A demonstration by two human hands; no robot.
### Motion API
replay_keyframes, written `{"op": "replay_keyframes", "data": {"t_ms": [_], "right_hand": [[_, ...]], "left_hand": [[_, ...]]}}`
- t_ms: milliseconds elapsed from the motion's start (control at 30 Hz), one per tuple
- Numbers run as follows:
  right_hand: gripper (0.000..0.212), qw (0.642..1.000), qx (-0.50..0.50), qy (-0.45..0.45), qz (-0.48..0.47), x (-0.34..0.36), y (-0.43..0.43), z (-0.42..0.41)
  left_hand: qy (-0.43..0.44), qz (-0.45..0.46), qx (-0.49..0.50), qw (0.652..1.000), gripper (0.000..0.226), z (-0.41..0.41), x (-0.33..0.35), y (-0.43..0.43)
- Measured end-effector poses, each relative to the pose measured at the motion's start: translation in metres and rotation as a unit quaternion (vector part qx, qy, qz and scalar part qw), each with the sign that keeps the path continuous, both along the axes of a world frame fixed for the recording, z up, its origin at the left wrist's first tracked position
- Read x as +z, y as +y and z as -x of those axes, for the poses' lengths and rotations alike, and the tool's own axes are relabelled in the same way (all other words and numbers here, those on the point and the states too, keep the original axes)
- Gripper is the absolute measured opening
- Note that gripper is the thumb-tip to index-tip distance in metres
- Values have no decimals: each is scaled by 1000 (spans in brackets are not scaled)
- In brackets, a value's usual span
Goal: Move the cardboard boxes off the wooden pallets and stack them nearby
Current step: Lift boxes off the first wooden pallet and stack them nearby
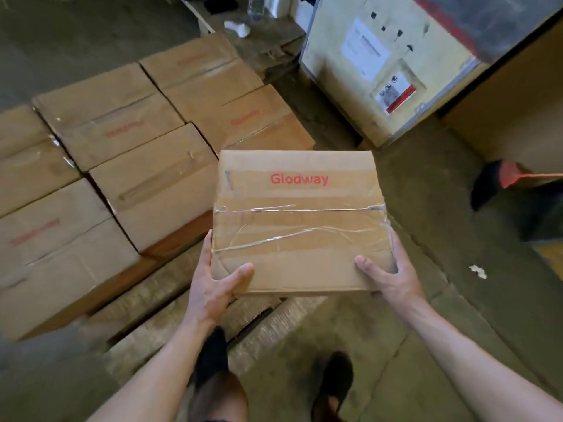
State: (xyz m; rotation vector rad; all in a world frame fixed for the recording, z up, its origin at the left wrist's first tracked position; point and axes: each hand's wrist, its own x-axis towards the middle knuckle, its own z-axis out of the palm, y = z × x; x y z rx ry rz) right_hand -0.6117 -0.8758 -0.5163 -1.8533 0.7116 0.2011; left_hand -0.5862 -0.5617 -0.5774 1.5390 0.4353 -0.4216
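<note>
I hold a taped cardboard box [300,220] with red "Glodway" lettering in the air in front of me, above the concrete floor and the pallet's edge. My left hand [213,281] grips its near left corner, thumb on top. Its near right corner is gripped by my right hand [388,274], thumb on top as well. Several more cardboard boxes [122,147] of the same kind lie side by side on the wooden pallet [170,287] to my left, whose bare slats show below them.
A large pale crate [374,65] with labels stands at the back right, and a tall cardboard wall [515,123] rises at the far right. A dark and red object [505,184] lies on the floor at right. My feet [332,388] stand on concrete by the pallet's edge.
</note>
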Motion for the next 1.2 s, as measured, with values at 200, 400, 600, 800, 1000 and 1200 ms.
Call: {"op": "replay_keyframes", "data": {"t_ms": [200, 400, 600, 800, 1000, 1200], "right_hand": [[89, 991, 129, 27, -23, -92, -106, -67], [89, 969, 234, 66, -49, -197, -195, -123], [89, 961, 269, 38, -49, -287, -244, -157], [97, 957, 284, -28, -55, -340, -250, -197], [93, 948, 307, -53, -67, -354, -234, -225], [98, 949, 308, -41, -61, -357, -232, -229]], "left_hand": [[41, -50, 104, 992, 112, 0, -59, -101], [61, -78, 223, 970, 104, 23, -143, -212], [63, -77, 286, 953, 109, 19, -221, -273], [30, -80, 314, 946, 106, -15, -285, -281], [1, -81, 306, 949, 112, -31, -303, -264], [-2, -84, 306, 948, 109, -37, -300, -259]]}}
